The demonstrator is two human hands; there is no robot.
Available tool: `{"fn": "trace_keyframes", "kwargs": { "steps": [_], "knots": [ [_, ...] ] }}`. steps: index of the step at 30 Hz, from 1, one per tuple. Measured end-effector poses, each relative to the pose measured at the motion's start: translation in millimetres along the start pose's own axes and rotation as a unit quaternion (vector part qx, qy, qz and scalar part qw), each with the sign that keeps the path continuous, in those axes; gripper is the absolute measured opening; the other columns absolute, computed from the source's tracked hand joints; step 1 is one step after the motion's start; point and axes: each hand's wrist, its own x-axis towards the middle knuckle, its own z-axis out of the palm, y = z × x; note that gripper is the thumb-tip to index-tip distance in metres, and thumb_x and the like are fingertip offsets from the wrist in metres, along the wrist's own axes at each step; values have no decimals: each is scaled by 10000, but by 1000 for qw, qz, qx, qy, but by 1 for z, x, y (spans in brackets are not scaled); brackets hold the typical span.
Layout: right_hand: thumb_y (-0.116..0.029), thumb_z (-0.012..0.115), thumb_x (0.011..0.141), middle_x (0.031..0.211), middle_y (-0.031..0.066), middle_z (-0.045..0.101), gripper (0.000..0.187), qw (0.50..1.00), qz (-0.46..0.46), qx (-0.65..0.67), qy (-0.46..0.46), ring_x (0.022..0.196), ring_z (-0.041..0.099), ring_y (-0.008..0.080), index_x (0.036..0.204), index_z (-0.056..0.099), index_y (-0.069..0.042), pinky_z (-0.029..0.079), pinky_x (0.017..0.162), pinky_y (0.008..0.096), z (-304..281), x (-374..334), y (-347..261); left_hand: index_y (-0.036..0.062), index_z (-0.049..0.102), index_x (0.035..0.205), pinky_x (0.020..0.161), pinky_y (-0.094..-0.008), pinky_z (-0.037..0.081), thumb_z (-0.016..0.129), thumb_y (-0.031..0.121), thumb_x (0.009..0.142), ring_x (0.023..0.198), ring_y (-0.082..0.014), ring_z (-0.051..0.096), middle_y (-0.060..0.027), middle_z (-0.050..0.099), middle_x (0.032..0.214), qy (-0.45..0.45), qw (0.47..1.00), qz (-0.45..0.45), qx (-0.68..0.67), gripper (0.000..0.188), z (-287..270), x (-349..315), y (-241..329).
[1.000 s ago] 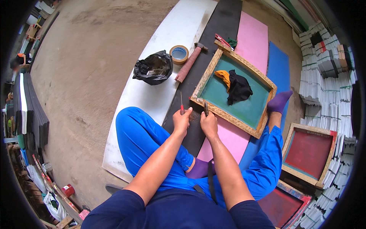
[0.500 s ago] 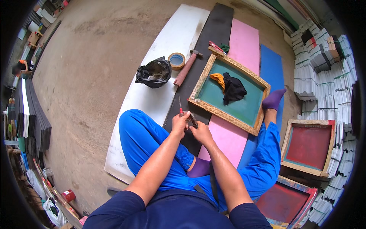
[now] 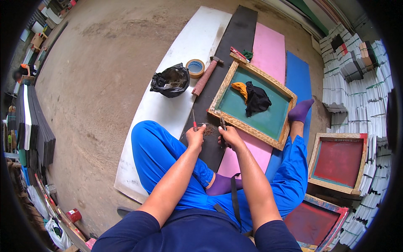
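Observation:
My left hand [image 3: 194,137] is closed round a screwdriver with a red handle [image 3: 194,124], its thin shaft pointing away from me. In my right hand [image 3: 231,137] are dark pliers [image 3: 223,122], jaws pointing toward the near corner of a wooden screen-printing frame [image 3: 251,133]. Between the hands, a small heap of brownish bits [image 3: 208,129] lies on the black board [image 3: 212,152]; they are too small to name for sure. The frame holds green mesh [image 3: 268,122], with a black cloth [image 3: 258,101] and an orange cloth [image 3: 239,89] on it.
Left of the frame lie a hammer [image 3: 204,80], a tape roll [image 3: 195,68] and a black plastic bag [image 3: 170,80]. White [image 3: 138,168], pink [image 3: 268,46] and blue [image 3: 299,75] boards cover the floor. Red-meshed frames [image 3: 339,161] and stacked white sheets [image 3: 336,90] stand right.
My hands have moved apart. The pliers have swung to point away from me, and the heap of bits now shows between my hands. The screwdriver has shifted slightly left.

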Motion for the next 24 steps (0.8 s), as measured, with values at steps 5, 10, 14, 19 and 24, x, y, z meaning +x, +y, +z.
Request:
{"fn": "trace_keyframes", "kwargs": {
  "steps": [5, 10, 14, 19, 24],
  "knots": [
    [-356, 545, 995, 795, 68, 613, 339, 999, 2, -21, 29, 628, 632, 180, 1059, 542, -23, 495, 535, 361, -10, 7, -7, 49, 635, 797, 368, -278, 318, 772, 273, 847, 390, -94, 426, 19, 506, 558, -21, 1000, -9, -11, 267, 3, -1, 0],
    [-352, 553, 988, 789, 77, 602, 350, 997, 20, -75, 9, 629, 623, 193, 1071, 534, -13, 495, 532, 385, -18, 11, -18, 60, 624, 789, 367, -279, 320, 758, 271, 860, 391, -91, 428, 22, 501, 560, -26, 1000, -6, -12, 260, 5, 3, -3],
    [-331, 557, 983, 767, 78, 602, 358, 993, 34, -117, -3, 605, 623, 201, 1086, 524, 10, 493, 513, 376, -24, 20, -20, 65, 621, 777, 368, -280, 323, 755, 266, 862, 394, -88, 431, 23, 500, 559, -35, 999, -3, -17, 256, 8, 2, 0],
    [-296, 554, 972, 663, 93, 602, 339, 992, 0, -116, 53, 492, 603, 212, 945, 566, 42, 464, 429, 369, -11, 18, -19, 61, 622, 775, 377, -273, 330, 756, 260, 861, 399, -85, 435, 26, 502, 559, -40, 999, -3, -36, 255, 11, 4, -1],
    [-262, 559, 951, 553, 102, 575, 389, 970, -51, -188, 145, 435, 592, 198, 704, 567, 39, 461, 413, 374, 3, 21, -9, 54, 627, 792, 383, -269, 331, 758, 261, 859, 400, -84, 437, 25, 507, 562, -37, 999, -9, -39, 253, 14, 2, 4]
  ]
}}
